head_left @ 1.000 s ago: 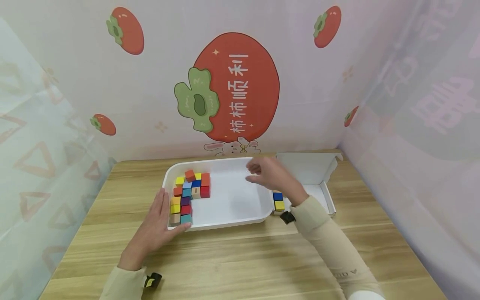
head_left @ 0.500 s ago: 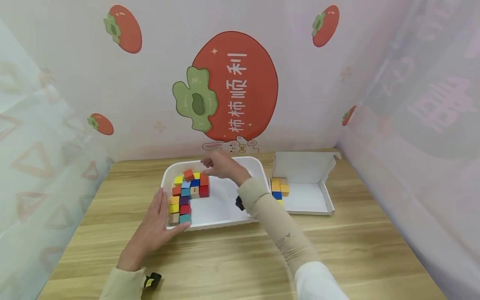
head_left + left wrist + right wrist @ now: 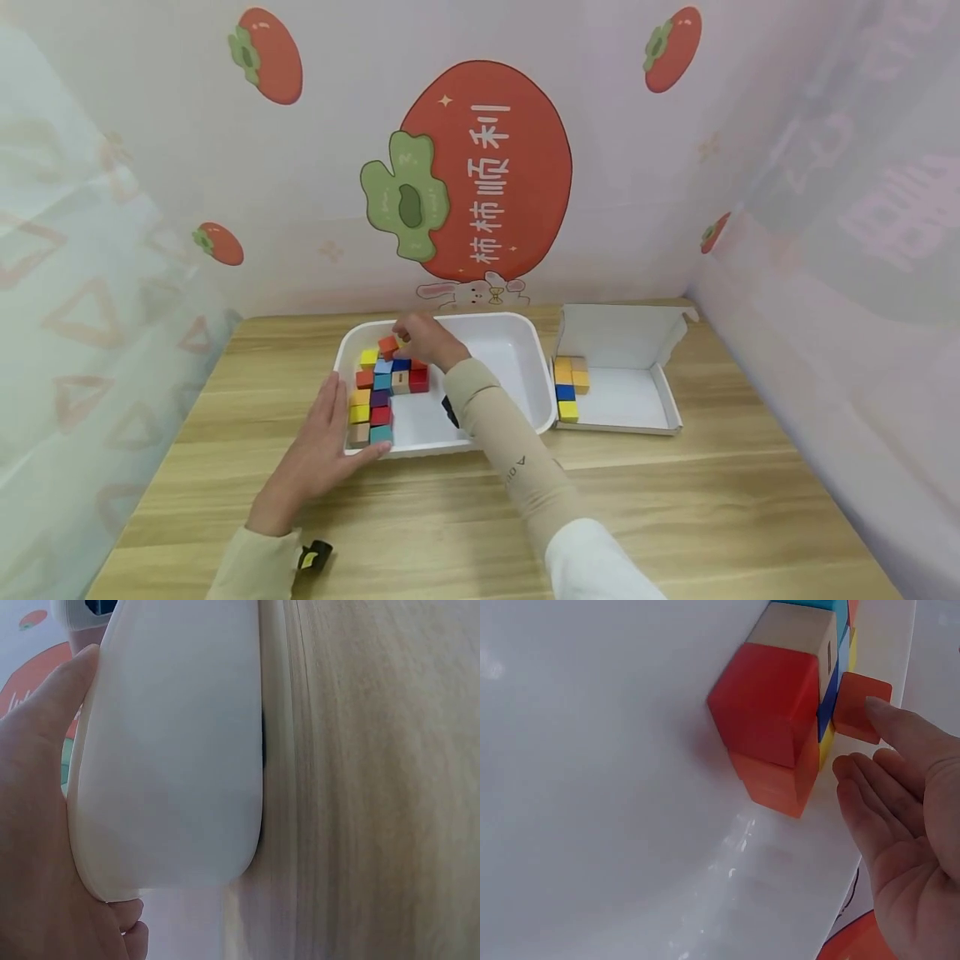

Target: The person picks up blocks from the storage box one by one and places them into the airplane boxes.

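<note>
A tray (image 3: 525, 350) sits mid-tabletop (image 3: 675, 500), with a box (image 3: 637, 400) just to its right. Blocks (image 3: 386, 387) crowd the tray's left part; a few more (image 3: 568, 385) lie along the box's left wall. The left hand (image 3: 318, 450) rests against the tray's near-left corner; the right hand (image 3: 427, 340) is over the blocks' far end.

The tray (image 3: 525, 350) looks like smooth white plastic, glossy enough to catch highlights in the right wrist view. The blocks (image 3: 382, 387) in it are painted with a matt, even finish; a few show bare pale wood. The counter (image 3: 675, 500) has a light wood-grain surface, smooth with a low sheen. The box (image 3: 637, 400) to the right looks like matt white cardboard. Both sleeves (image 3: 517, 467) are soft beige cloth.
</note>
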### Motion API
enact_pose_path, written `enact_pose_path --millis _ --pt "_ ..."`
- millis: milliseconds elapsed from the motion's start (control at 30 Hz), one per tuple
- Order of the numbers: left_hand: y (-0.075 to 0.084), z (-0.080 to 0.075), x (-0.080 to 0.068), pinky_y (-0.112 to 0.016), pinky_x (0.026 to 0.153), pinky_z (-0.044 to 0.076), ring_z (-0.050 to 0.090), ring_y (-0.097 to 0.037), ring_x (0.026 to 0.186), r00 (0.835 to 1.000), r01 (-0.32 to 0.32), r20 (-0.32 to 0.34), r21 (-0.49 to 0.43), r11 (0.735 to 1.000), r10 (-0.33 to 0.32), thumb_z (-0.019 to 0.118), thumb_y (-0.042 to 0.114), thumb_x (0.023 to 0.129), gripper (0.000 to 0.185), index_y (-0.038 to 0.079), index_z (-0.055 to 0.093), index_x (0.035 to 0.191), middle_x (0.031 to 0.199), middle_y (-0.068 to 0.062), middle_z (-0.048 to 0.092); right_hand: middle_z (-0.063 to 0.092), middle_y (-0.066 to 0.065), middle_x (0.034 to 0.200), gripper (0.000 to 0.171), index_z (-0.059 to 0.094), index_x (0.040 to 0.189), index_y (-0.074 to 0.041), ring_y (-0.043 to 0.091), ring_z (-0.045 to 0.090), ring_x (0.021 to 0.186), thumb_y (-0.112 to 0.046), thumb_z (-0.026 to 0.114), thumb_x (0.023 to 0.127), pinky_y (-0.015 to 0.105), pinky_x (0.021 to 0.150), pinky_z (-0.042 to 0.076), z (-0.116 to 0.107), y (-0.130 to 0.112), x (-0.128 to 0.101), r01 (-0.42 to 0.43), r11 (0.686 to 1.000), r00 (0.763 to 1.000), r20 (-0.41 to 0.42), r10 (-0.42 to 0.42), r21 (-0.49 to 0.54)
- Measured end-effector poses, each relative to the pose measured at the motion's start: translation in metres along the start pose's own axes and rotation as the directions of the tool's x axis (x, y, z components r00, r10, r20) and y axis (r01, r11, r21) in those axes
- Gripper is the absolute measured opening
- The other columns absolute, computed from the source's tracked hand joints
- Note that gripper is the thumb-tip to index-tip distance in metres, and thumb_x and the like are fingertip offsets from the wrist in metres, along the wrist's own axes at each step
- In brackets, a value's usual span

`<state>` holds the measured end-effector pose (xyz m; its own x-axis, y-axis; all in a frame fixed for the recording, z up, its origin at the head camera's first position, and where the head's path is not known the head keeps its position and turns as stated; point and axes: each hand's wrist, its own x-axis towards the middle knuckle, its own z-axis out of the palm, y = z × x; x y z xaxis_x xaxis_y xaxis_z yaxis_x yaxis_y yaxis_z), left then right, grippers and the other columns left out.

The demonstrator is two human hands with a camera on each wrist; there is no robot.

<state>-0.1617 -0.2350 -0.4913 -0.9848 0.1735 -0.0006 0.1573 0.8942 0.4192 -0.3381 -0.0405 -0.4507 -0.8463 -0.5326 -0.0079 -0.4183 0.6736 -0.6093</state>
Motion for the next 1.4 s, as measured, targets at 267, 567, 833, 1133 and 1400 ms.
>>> enact_pose_path --millis 267,567,833,1133,1400 --pt "0.004 0.002 0.002 -0.074 0.122 0.025 0.004 -0.048 0.164 1.0 0.001 0.008 -0.004 1.0 -0.001 0.062 0.08 0.087 0.131 0.002 -0.006 0.168 0.178 -0.018 -0.013 0.072 0.001 0.105 0.027 0.078 0.12 -0.009 0.016 0.062 0.096 -0.012 0.081 0.093 0.021 0.092 0.06 0.003 0.001 0.002 0.035 0.999 0.999 -0.002 -0.035 -0.028" --pt "0.006 -0.002 0.004 -0.074 0.121 0.025 0.004 -0.048 0.164 1.0 0.008 0.006 0.014 1.0 -0.008 0.061 0.081 0.088 0.132 0.002 -0.007 0.168 0.178 -0.019 -0.013 0.074 0.003 0.107 0.027 0.078 0.118 -0.009 0.018 0.067 0.097 -0.015 0.083 0.092 0.025 0.09 0.063 -0.027 -0.008 -0.01 0.022 0.999 0.999 0.036 -0.021 -0.03" --pt "0.003 -0.003 0.002 -0.075 0.122 0.022 0.002 -0.047 0.164 1.0 0.022 0.017 0.007 1.0 -0.022 0.063 0.078 0.088 0.131 0.002 -0.009 0.168 0.178 -0.019 -0.014 0.076 0.003 0.106 0.028 0.078 0.116 -0.009 0.017 0.07 0.097 -0.019 0.085 0.091 0.024 0.087 0.063 -0.076 -0.007 -0.038 0.07 0.996 0.997 0.041 -0.068 -0.053" --pt "0.004 0.002 0.0 -0.076 0.12 0.024 0.002 -0.047 0.164 1.0 0.021 0.022 -0.007 1.0 -0.021 0.062 0.08 0.087 0.132 0.004 -0.009 0.168 0.178 -0.017 -0.015 0.075 0.003 0.104 0.024 0.078 0.114 -0.01 0.018 0.07 0.093 -0.017 0.084 0.092 0.027 0.084 0.064 -0.118 0.015 -0.094 0.061 0.998 0.997 -0.038 -0.062 -0.028" --pt "0.006 -0.003 -0.003 -0.076 0.121 0.024 0.002 -0.047 0.164 1.0 0.002 0.001 -0.009 1.0 -0.002 0.063 0.078 0.088 0.131 0.003 -0.008 0.168 0.178 -0.019 -0.014 0.077 0.007 0.111 0.029 0.076 0.117 -0.007 0.021 0.074 0.1 -0.016 0.086 0.09 0.037 0.092 0.065 -0.153 0.035 -0.153 0.065 0.998 0.991 -0.12 -0.064 0.005"
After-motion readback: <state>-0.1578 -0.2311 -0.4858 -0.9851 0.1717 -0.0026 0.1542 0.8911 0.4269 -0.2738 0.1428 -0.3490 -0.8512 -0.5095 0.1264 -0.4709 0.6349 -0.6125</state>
